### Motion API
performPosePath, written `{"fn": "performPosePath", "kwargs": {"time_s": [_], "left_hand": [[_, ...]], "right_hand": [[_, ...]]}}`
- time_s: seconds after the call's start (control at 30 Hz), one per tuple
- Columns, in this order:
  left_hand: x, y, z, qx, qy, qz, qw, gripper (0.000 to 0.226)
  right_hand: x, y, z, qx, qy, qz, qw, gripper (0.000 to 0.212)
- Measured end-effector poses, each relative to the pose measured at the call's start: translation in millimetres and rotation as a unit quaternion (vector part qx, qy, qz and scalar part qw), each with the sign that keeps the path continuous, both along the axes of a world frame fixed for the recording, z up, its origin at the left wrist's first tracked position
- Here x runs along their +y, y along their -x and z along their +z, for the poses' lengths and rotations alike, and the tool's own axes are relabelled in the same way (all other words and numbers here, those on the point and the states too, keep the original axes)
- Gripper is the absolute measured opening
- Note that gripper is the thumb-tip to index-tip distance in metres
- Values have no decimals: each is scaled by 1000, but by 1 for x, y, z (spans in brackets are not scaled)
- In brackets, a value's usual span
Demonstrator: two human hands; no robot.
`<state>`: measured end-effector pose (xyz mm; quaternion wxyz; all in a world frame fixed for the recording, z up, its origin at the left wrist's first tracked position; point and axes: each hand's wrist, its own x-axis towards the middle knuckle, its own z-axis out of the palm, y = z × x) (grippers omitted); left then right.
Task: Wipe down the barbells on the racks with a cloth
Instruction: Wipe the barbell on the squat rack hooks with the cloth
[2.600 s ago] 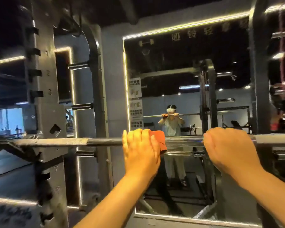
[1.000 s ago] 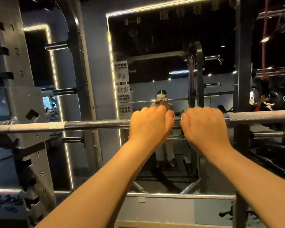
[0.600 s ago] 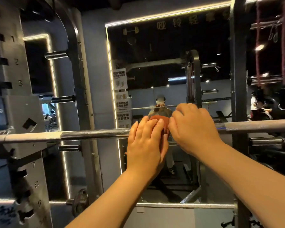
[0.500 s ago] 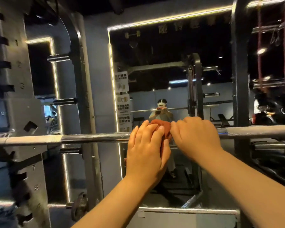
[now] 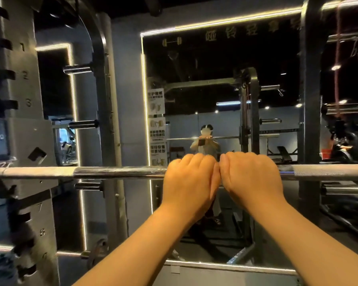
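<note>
A steel barbell (image 5: 120, 172) lies level across the rack at chest height. My left hand (image 5: 191, 178) curls over its middle from above. My right hand (image 5: 250, 176) curls over the bar right beside it, and the two hands touch. The orange cloth is hidden under my hands. In the mirror's reflection a dark piece hangs just under the bar below my left hand.
The numbered rack upright (image 5: 19, 141) holds the bar's left end, and a dark post (image 5: 310, 100) stands at the right. A lit wall mirror (image 5: 215, 79) faces me. Storage pegs (image 5: 77, 69) stick out at the left. More bars lie at the far right (image 5: 343, 190).
My left hand's fingers were raised with the orange cloth showing between the hands. Now both hands are curled down over the bar and the cloth is covered.
</note>
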<state>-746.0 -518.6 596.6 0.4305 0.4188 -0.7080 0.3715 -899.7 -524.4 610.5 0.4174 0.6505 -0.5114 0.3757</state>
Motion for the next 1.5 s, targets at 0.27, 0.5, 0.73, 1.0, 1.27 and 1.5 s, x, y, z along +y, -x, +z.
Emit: {"fn": "performPosePath", "kwargs": {"time_s": [0.27, 0.5, 0.73, 1.0, 1.27, 1.5], "left_hand": [[12, 8, 34, 14, -112, 79, 991, 33], [3, 5, 54, -17, -117, 39, 992, 33], [11, -15, -1, -35, -37, 25, 998, 37], [15, 18, 47, -87, -200, 156, 963, 21], [4, -17, -17, -2, -29, -38, 999, 38], [18, -1, 10, 43, -94, 48, 994, 41]], "right_hand": [[-4, 0, -3, -4, 53, 16, 998, 41], [-4, 0, -2, 2, 36, 8, 999, 45], [-7, 1, -3, -8, 53, 29, 998, 46], [-10, 1, -4, -9, 105, 29, 994, 47], [-9, 1, -6, -12, 97, 40, 994, 41], [-9, 1, -5, -7, 116, 42, 992, 46]]}}
